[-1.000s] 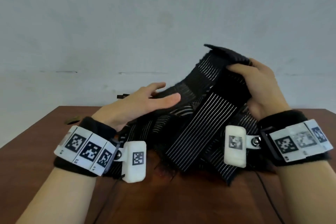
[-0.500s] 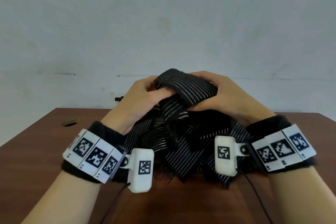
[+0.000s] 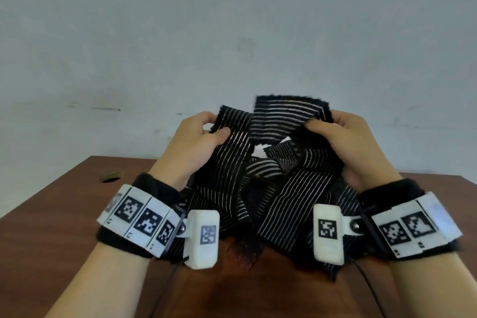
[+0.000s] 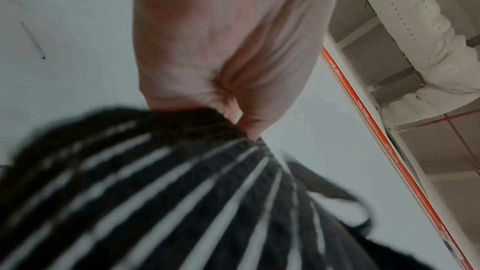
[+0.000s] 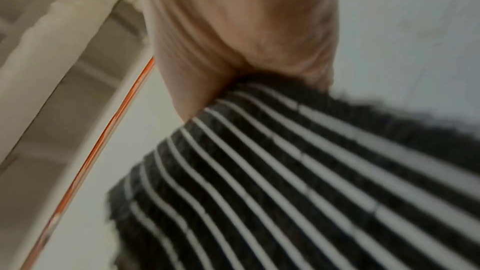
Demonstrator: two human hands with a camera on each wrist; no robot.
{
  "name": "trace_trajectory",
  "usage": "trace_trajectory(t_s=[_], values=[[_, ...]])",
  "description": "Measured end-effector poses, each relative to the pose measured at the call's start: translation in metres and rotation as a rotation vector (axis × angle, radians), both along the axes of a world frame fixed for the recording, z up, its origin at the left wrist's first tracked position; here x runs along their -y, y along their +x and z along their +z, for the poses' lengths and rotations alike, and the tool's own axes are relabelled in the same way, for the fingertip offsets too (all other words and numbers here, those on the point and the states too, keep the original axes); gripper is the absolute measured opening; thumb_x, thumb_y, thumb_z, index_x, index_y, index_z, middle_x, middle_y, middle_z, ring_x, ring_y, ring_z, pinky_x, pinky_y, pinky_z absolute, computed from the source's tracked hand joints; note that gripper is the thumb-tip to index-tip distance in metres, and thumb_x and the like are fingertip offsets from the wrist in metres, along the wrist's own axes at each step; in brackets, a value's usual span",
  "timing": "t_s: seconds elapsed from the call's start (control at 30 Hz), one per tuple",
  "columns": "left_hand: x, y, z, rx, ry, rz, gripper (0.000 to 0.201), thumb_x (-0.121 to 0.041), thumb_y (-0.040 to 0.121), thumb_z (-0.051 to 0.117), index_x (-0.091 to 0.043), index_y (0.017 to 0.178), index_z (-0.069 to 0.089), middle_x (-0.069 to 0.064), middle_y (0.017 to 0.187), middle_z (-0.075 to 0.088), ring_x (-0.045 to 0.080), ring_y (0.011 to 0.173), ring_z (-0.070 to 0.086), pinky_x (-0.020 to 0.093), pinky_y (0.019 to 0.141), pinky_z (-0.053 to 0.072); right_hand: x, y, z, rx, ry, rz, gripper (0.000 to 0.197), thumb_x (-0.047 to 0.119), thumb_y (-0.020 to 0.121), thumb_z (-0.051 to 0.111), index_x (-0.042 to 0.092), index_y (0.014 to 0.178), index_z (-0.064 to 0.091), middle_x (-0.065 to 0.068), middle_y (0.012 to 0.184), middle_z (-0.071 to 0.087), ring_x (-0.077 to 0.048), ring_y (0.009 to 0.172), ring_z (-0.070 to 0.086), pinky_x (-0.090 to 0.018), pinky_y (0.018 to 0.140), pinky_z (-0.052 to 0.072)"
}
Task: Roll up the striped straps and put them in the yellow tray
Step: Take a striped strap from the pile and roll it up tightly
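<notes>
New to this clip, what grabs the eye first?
A tangled heap of black straps with white stripes in the middle of the brown table. The left hand and right hand each pinch a raised strap end above it. No yellow tray is in view.

Lighting is even, diffuse and moderately bright in the head view; no glare, and its source cannot be told. Soft shadow lies on the counter (image 3: 64,214) beneath the striped straps (image 3: 291,204). Straight edges bow toward the frame borders. Both wrist views are soft: the straps (image 4: 182,202) (image 5: 298,182) show motion blur, stripes smeared. Background shelving (image 4: 415,110) is clearer in the left wrist view.
</notes>
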State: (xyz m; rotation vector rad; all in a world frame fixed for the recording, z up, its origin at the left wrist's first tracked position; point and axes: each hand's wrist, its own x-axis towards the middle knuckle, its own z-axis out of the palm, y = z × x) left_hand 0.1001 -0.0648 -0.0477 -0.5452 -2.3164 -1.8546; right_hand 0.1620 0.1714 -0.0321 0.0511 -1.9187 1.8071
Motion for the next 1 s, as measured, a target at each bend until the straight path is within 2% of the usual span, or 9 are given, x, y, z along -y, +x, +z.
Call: trace_trajectory(t_s=[0.17,0.3,0.37,0.47,0.57,0.63,0.77,0.93,1.0], values=[[0.005,-0.003,0.001,0.086,0.210,0.012,0.044,-0.010,0.105,0.057,-0.025,0.146,0.052,0.009,0.107,0.078,0.023,0.087,0.078,0.036,0.074,0.063,-0.014,0.005,0.013,0.012,-0.684,0.207,0.022,0.020,0.103,0.053,0.011,0.095,0.072,0.001,0.088,0.075,-0.011,0.051,0.063,-0.022,0.052,0.054],[-0.007,0.003,0.003,0.022,0.209,-0.105,0.091,0.009,0.101,0.045,-0.072,0.142,0.034,-0.003,0.161,0.041,0.028,0.130,0.061,0.050,0.102,0.056,-0.008,0.000,0.006,0.059,-0.736,0.227,0.033,0.013,0.100,0.049,0.000,0.122,0.070,-0.008,0.086,0.074,-0.021,0.067,0.072,-0.031,0.064,0.062],[-0.014,0.013,0.006,-0.014,0.141,-0.129,0.086,0.015,0.098,0.041,-0.058,0.142,0.050,-0.014,0.161,0.038,0.015,0.139,0.048,0.042,0.110,0.049,-0.003,-0.003,0.001,0.107,-0.724,0.217,0.037,0.012,0.098,0.054,0.001,0.131,0.067,-0.011,0.094,0.075,-0.025,0.079,0.075,-0.037,0.075,0.064],[-0.019,0.025,0.009,0.046,0.058,-0.254,0.051,0.006,0.100,0.044,-0.027,0.116,0.079,-0.005,0.131,0.072,0.010,0.111,0.071,0.028,0.094,0.057,0.000,-0.008,-0.004,0.099,-0.774,0.220,0.040,0.005,0.093,0.063,-0.003,0.132,0.064,-0.019,0.123,0.072,-0.032,0.112,0.072,-0.049,0.104,0.055],[-0.024,0.036,0.010,0.072,-0.104,-0.408,0.023,-0.037,0.103,0.057,-0.034,0.111,0.078,-0.023,0.113,0.075,-0.012,0.104,0.067,0.011,0.091,0.047,-0.001,-0.010,-0.005,0.037,-0.871,0.271,0.039,0.002,0.093,0.065,-0.007,0.131,0.064,-0.022,0.129,0.069,-0.031,0.118,0.069,-0.048,0.111,0.050],[-0.029,0.035,0.005,0.020,-0.256,-0.426,0.008,-0.047,0.093,0.069,-0.044,0.101,0.069,-0.036,0.094,0.070,-0.024,0.091,0.061,0.001,0.076,0.043,0.001,-0.005,-0.003,0.016,-0.908,0.356,0.032,0.003,0.095,0.064,-0.004,0.126,0.065,-0.015,0.118,0.072,-0.023,0.110,0.072,-0.043,0.112,0.049],[-0.032,0.025,-0.003,-0.128,-0.464,-0.262,0.022,-0.038,0.091,0.077,-0.022,0.106,0.075,-0.017,0.106,0.073,-0.001,0.097,0.067,0.005,0.077,0.045,-0.001,0.005,0.004,0.013,-0.938,0.369,0.035,0.011,0.093,0.066,0.001,0.126,0.067,-0.009,0.121,0.072,-0.021,0.116,0.070,-0.037,0.112,0.048],[-0.018,0.016,0.002,-0.017,0.016,-0.134,0.009,-0.022,0.092,0.074,-0.015,0.094,0.080,0.000,0.093,0.081,0.015,0.091,0.076,0.022,0.077,0.054,-0.027,0.008,0.008,-0.006,-0.885,0.062,0.030,0.030,0.103,0.057,0.011,0.124,0.069,-0.005,0.122,0.074,-0.024,0.113,0.073,-0.039,0.091,0.060],[-0.012,0.014,0.008,-0.009,0.120,-0.105,0.011,-0.022,0.093,0.075,-0.013,0.096,0.079,0.003,0.094,0.081,0.016,0.088,0.076,0.021,0.075,0.056,-0.035,0.012,0.009,0.045,-0.796,-0.114,0.042,0.031,0.098,0.065,0.014,0.137,0.060,-0.003,0.138,0.064,-0.023,0.121,0.066,-0.041,0.096,0.056]])
